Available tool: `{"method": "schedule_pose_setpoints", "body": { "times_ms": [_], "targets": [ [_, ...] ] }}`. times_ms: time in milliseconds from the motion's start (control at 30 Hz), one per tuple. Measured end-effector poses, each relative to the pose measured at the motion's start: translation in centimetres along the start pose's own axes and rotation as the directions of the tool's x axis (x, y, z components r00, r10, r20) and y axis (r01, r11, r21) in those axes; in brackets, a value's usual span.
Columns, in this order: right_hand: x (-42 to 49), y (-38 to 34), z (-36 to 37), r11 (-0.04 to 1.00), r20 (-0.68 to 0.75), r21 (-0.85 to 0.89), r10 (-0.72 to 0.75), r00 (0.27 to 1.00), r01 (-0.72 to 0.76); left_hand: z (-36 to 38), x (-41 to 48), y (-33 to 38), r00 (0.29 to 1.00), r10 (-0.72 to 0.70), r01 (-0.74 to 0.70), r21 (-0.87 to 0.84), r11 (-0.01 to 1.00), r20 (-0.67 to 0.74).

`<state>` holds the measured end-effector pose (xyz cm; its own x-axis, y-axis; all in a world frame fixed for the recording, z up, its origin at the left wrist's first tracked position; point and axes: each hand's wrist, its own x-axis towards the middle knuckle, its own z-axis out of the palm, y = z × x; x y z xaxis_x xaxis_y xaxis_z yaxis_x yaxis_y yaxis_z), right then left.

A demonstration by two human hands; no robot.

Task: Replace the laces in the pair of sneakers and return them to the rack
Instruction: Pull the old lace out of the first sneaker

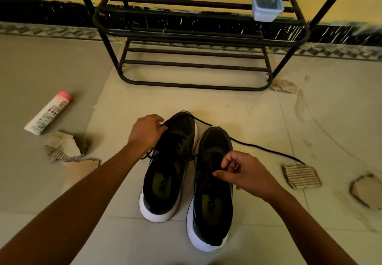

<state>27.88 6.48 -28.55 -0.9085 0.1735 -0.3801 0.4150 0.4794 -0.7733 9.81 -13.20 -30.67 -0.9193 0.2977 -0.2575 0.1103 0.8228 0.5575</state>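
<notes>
While left hand [145, 133] pinches lace [258, 146] at left sneaker [165, 171] toe, right hand [246, 173] pinches right sneaker [213, 202] tongue; loose lace trails rightward, nearer right hand

Sneakers [187, 173] blk w/ white soles, blk lace [266, 150], blk rack [198, 31], tube [48, 116] white w/ pink cap

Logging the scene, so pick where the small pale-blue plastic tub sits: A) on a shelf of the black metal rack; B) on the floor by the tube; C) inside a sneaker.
A: the small pale-blue plastic tub rests on the bars of the black metal rack, at a shelf's right end.
</notes>
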Motion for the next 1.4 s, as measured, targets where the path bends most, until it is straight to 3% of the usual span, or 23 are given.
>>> {"method": "schedule_pose_setpoints", "body": {
  "times_ms": [100,167,233,300,367,500,600,767,900,1033,1133,1233,1333,1400],
  "targets": [
    [0.1,-0.6,0.0,0.995,-0.106,0.070,-0.068,0.992,0.076,-0.8,-0.2,0.4,0.994,0.044,-0.043,0.010,0.999,-0.102],
    [0.2,-1.7,-0.2,0.985,-0.219,0.070,-0.139,0.966,0.158,-2.0,-0.8,2.1,0.976,0.144,-0.148,-0.011,0.989,-0.163],
    [0.6,-2.9,-0.5,0.963,-0.326,0.021,-0.248,0.912,0.269,-3.4,-1.9,4.9,0.952,0.278,-0.289,-0.071,0.955,-0.129],
    [1.1,-4.2,-0.9,0.931,-0.392,-0.032,-0.345,0.853,0.363,-4.7,-3.4,8.2,0.909,0.417,-0.414,-0.120,0.902,-0.003],
    [1.6,-5.6,-1.2,0.913,-0.401,-0.040,-0.386,0.831,0.405,-5.7,-5.2,10.8,0.861,0.504,-0.485,-0.182,0.855,0.073],
    [1.9,-7.7,-1.3,0.887,-0.304,0.120,-0.395,0.867,0.446,-7.0,-7.6,13.3,0.823,0.568,-0.531,-0.323,0.783,0.023],
    [1.7,-8.1,-0.8,0.827,-0.247,0.336,-0.386,0.889,0.452,-7.8,-8.6,13.9,0.839,0.542,-0.435,-0.544,0.718,0.045],
    [0.6,-8.2,0.2,0.756,-0.195,0.540,-0.316,0.929,0.370,-9.6,-9.0,14.0,0.857,0.507,-0.426,-0.673,0.604,-0.088],
    [-0.4,-7.1,-0.6,0.766,-0.139,0.579,-0.246,0.959,0.280,-12.2,-8.4,13.0,0.923,0.304,-0.366,-0.776,0.513,-0.235],
    [-0.8,-5.1,-2.7,0.701,-0.107,0.694,-0.125,0.986,0.165,-14.6,-6.8,9.9,0.945,0.017,-0.305,-0.865,0.399,-0.325],
    [-0.9,-3.9,-4.2,0.723,-0.145,0.677,-0.055,0.988,0.140,-14.5,-5.4,7.1,0.954,-0.066,-0.239,-0.873,0.425,-0.294],
    [-0.9,-3.4,-5.0,0.851,-0.203,0.502,-0.057,0.978,0.153,-12.8,-4.4,5.0,0.944,-0.188,-0.155,-0.867,0.474,-0.272],
    [-1.0,-3.4,-5.8,0.953,-0.303,0.233,-0.117,0.946,0.193,-10.9,-4.2,3.7,0.962,-0.159,-0.054,-0.728,0.683,-0.221],
    [-1.4,-4.1,-6.4,0.971,-0.333,0.117,-0.161,0.929,0.210,-9.8,-4.5,3.9,0.997,0.008,-0.041,-0.442,0.896,-0.076]
  ]
}}
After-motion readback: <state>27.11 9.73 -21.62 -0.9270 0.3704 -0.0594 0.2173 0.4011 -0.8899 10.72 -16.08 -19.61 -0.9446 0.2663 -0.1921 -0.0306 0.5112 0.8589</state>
